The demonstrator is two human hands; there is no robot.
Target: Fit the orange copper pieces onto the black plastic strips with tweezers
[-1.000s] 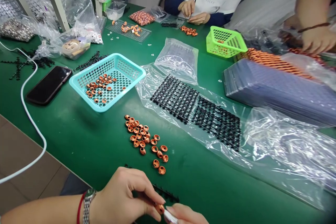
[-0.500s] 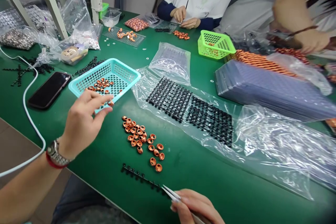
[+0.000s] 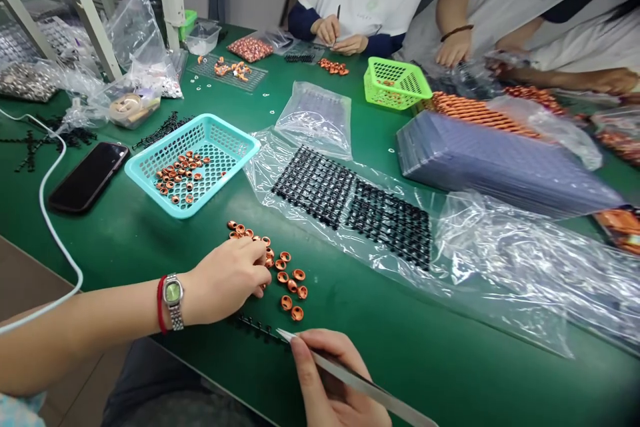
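My left hand [image 3: 225, 280], with a watch at its wrist, reaches into a pile of small copper-coloured cups [image 3: 291, 287] on the table. Its fingers are bent and closed among the cups, hiding whatever is between them. My right hand [image 3: 333, 373] grips metal tweezers [image 3: 345, 373], their tips pointing left at a thin black strip with small pegs [image 3: 260, 325]. Part of that strip is hidden behind my hands. Beyond my left hand stands a light-blue basket [image 3: 240, 163] with more copper cups lying on its bottom.
Black strips [image 3: 320, 187] lie in rows on clear plastic film. A phone [image 3: 90, 177] and white cable [image 3: 57, 233] are at left. Stacked plastic trays [image 3: 490, 160] and a green basket [image 3: 400, 80] stand at back right. Co-workers' hands [image 3: 350, 45] are across the table.
My left hand has come from the blue basket, right and nearer, to the copper pile. The tweezers in my right hand have shifted left and up along the black strip.
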